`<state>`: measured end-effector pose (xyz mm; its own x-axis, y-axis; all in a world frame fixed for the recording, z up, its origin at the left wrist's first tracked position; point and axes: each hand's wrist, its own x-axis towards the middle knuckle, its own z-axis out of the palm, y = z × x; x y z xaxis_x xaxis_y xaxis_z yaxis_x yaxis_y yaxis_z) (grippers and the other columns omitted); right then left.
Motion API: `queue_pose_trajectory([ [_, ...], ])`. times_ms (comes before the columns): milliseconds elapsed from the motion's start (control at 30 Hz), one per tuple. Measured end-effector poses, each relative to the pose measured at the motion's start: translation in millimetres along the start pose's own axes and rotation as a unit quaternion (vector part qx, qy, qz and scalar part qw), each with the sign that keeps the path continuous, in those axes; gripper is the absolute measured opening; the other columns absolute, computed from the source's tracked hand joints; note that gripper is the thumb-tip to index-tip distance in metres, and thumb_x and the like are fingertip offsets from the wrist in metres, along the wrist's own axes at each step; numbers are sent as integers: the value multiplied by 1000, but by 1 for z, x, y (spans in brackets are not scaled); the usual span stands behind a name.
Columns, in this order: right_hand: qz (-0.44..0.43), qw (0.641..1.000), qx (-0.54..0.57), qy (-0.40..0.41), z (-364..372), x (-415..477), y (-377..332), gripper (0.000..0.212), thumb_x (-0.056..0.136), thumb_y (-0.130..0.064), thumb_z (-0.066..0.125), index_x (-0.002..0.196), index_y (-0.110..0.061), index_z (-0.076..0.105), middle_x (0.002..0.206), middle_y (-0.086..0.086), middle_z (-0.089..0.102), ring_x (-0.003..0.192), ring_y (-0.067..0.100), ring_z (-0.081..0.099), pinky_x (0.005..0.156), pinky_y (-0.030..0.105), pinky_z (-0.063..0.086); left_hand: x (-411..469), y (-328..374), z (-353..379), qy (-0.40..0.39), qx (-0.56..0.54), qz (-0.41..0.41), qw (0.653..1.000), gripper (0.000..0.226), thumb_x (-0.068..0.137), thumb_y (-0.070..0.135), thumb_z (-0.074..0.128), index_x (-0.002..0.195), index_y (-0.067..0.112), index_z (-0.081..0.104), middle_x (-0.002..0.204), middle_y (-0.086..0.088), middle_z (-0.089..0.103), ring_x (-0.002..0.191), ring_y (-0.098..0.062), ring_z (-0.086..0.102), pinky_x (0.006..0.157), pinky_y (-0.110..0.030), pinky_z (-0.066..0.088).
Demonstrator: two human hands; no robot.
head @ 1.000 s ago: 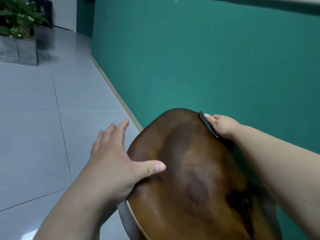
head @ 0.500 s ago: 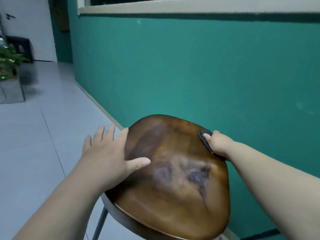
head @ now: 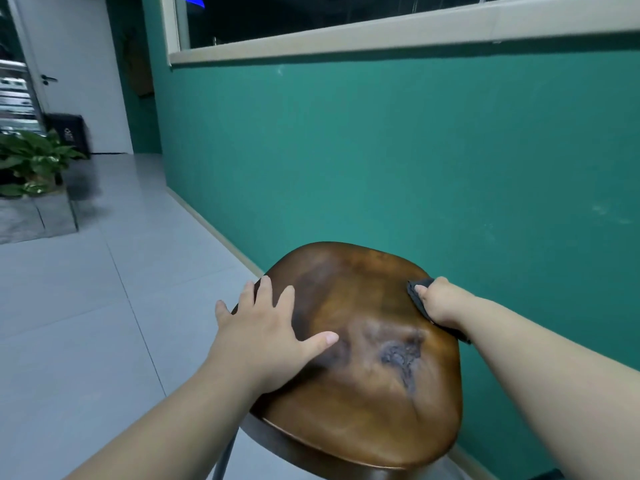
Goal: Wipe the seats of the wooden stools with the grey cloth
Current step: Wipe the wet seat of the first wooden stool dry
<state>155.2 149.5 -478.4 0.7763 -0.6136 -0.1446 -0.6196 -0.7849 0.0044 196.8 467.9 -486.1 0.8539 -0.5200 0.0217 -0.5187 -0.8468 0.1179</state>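
Wooden and glossy brown, the stool seat (head: 363,410) fills the near foreground. It has a rounded shape and a dark grey blotch (head: 398,355) near its middle. A thin metal leg (head: 224,455) drops from under its near left edge.

The left hand (head: 263,327) lies palm down on the seat's left side. Its fingers are straight and spread, reaching over the rim, and its thumb points toward the blotch; it grips nothing.

The right hand (head: 441,301) is at the seat's far right rim, next to the wall. Its fingers are curled round the grey cloth (head: 418,295), which shows as a dark folded strip between the hand and the wood. The cloth touches the seat there.

Beyond the stool, a teal wall (head: 381,161) runs away to the left, with a pale skirting board (head: 214,230) along its foot. Pale grey floor tiles (head: 86,323) spread out on the left.

Farther off, a leafy green plant (head: 31,161) stands in a grey stone planter (head: 38,216). A black bin (head: 69,131) sits behind it, beside a white door (head: 79,81). High on the wall, a cream window frame (head: 346,39) borders dark glass.
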Motion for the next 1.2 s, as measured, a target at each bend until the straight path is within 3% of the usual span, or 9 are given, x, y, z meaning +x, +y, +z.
queue_pose_trajectory([
  [200, 13, 1000, 10, 10, -1, 33, -5, 36, 108, -26, 35, 137, -6, 41, 128, 20, 46, 113, 38, 56, 97, 42, 48, 6, 1, 4, -28, 43, 21, 998, 109, 68, 97, 4, 157, 35, 3, 168, -6, 1, 154, -25, -5, 119, -64, 3],
  [400, -53, 994, 57, 80, 0, 79, -2, 47, 104, -55, 27, 110, -12, 45, 121, 18, 62, 108, 35, 59, 79, 37, 39, 8, -1, 6, -30, 57, 44, 997, 108, 68, 97, 2, 157, 35, 3, 168, -2, -5, 153, -22, -13, 121, -58, -4],
  [533, -100, 991, 41, 79, -7, 103, -13, 52, 103, -60, 26, 117, -16, 52, 119, 10, 65, 108, 30, 60, 80, 35, 40, 12, 1, 8, -31, 62, 56, 996, 107, 68, 97, -1, 156, 36, 7, 167, 1, -13, 152, -19, -20, 121, -53, -10],
  [700, -158, 985, 23, 59, -16, 122, -44, 51, 104, -58, 25, 114, -17, 55, 118, 8, 65, 109, 30, 58, 89, 36, 44, 17, 3, 10, -46, 77, 62, 994, 108, 68, 96, 1, 157, 36, -3, 165, 3, -23, 149, -17, -28, 121, -52, -13],
  [833, -192, 981, 18, 39, -22, 132, -72, 55, 103, -60, 24, 120, -18, 55, 123, 7, 64, 115, 29, 57, 94, 37, 43, 19, 5, 8, -61, 70, 59, 994, 117, 53, 94, -7, 156, 40, -9, 163, 6, -27, 148, -15, -31, 120, -51, -15],
  [967, -204, 978, 11, 33, -23, 136, -80, 58, 103, -62, 22, 122, -18, 55, 124, 7, 63, 116, 29, 57, 95, 36, 43, 19, 4, 7, -62, 66, 56, 994, 111, 59, 95, -3, 156, 41, -8, 163, 8, -27, 148, -14, -30, 121, -50, -15],
  [1100, -190, 981, 1, 48, -20, 129, -72, 61, 102, -64, 21, 122, -17, 54, 119, 7, 63, 111, 30, 57, 85, 36, 41, 18, 4, 7, -51, 64, 54, 995, 112, 58, 94, -5, 156, 41, -6, 163, 10, -25, 149, -13, -28, 121, -48, -14],
  [1200, -167, 985, -2, 53, -19, 120, -66, 62, 100, -68, 20, 122, -18, 51, 117, 7, 64, 105, 30, 58, 86, 38, 43, 16, 3, 6, -46, 62, 54, 996, 104, 70, 94, 3, 157, 38, -3, 165, 9, -21, 150, -13, -25, 122, -47, -12],
])
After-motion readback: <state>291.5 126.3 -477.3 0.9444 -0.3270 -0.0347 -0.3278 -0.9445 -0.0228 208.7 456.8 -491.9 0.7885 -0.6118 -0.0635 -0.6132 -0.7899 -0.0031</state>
